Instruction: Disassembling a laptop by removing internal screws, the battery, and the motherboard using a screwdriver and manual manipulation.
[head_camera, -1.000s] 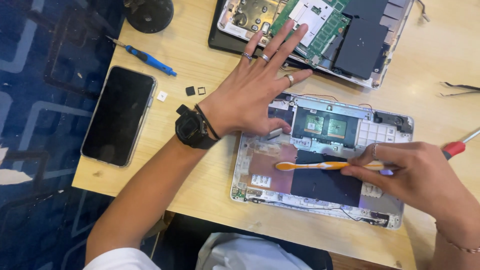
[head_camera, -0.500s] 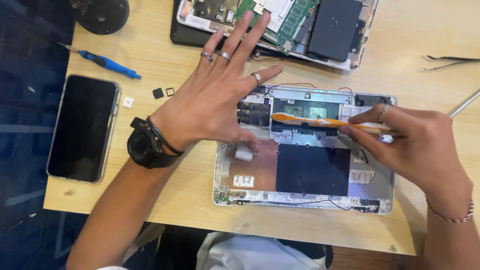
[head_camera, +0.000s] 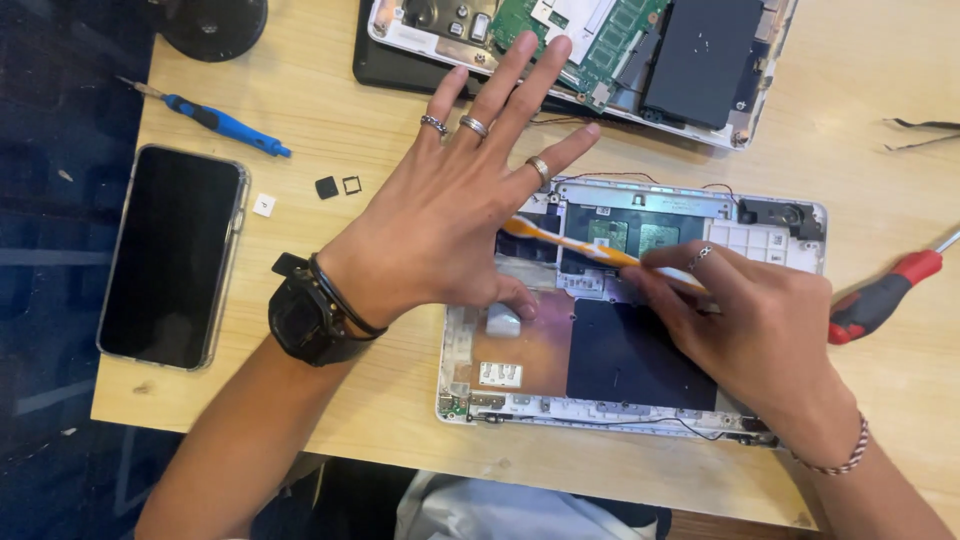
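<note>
An opened white laptop shell (head_camera: 480, 395) lies on the wooden table, its inner boards and a dark pad exposed. My left hand (head_camera: 455, 215), with rings and a black watch, rests flat with fingers spread on the shell's upper left corner, thumb pressing inside. My right hand (head_camera: 745, 320) holds an orange toothbrush (head_camera: 570, 243), whose head lies over the small green boards near the shell's top left. The brush's bristle end is partly hidden under my left hand.
A second opened laptop (head_camera: 700, 60) sits at the top. A red-handled screwdriver (head_camera: 885, 300) lies right of the shell, black tweezers (head_camera: 920, 130) farther up. A blue screwdriver (head_camera: 225, 125), a black phone (head_camera: 170, 255) and small loose keycaps (head_camera: 327, 187) lie at left.
The toothbrush head has moved up and left across the shell, from the lower pad toward the top boards. My left hand stays pressed on the shell.
</note>
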